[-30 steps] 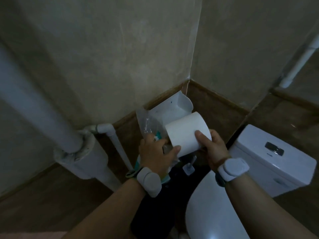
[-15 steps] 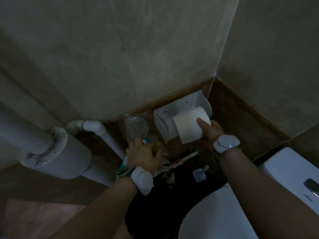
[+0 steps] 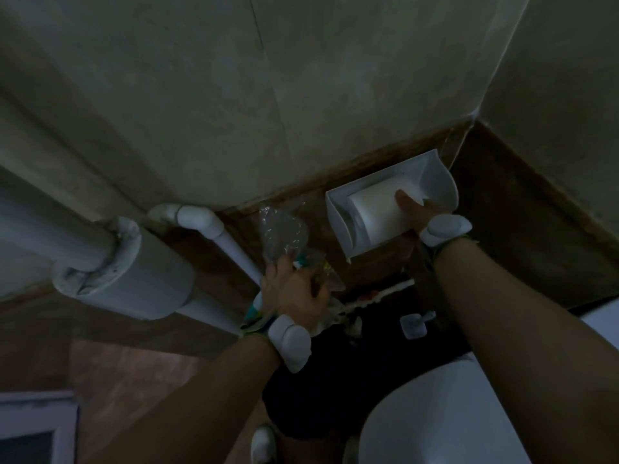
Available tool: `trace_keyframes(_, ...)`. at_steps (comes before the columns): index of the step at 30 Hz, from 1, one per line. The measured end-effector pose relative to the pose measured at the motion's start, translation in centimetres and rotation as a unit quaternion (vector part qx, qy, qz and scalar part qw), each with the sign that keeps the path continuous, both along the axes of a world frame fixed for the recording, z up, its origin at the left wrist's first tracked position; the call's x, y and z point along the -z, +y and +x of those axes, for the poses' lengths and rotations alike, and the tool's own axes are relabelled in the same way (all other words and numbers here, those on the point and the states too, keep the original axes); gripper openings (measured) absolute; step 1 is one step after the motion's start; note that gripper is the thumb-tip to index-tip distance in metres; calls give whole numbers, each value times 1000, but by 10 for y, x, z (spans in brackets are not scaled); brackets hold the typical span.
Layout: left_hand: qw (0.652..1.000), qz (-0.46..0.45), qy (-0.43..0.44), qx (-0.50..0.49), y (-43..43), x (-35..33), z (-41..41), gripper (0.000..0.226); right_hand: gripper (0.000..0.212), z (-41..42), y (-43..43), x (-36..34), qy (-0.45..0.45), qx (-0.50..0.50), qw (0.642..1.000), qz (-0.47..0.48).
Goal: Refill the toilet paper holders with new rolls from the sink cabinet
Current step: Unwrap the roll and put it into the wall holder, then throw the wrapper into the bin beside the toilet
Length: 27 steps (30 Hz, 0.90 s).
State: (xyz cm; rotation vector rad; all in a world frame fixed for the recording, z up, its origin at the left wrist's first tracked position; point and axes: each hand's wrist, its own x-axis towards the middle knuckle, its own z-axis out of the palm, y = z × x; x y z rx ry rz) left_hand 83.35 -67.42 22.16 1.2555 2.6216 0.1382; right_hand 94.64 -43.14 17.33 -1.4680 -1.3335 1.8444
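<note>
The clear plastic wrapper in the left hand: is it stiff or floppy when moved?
The plastic wrapper looks thin and crumpled, so probably floppy and very light. It sticks up loosely above the left hand, so it may flap or slip unless gripped firmly.

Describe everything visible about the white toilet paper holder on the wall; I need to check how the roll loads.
The toilet paper holder is a white, plastic-looking box fixed low on the wall near the corner, with curved side walls and an open front. A white toilet paper roll lies sideways inside it, its hollow end facing left. The right hand presses on the roll, fingers inside the holder. Any spindle is hidden.
</note>
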Motion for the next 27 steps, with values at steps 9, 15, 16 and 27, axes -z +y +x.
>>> trace_keyframes(9,994,-8,-43,102,-23,-1,-8,33,76,-2,-56,-36,-179,-4,952,250)
trace_keyframes(15,962,-44,15,269,-42,-13,-6,29,90,0,-135,-78,-118,-460,761,442)
trace_keyframes(16,956,-35,30,291,-46,-19,-6,27,98,1,-143,-83,-143,-494,736,440)
trace_keyframes(27,964,146,-64,212,-102,-80,-24,77,20,9,-227,-127,-284,-256,712,589)
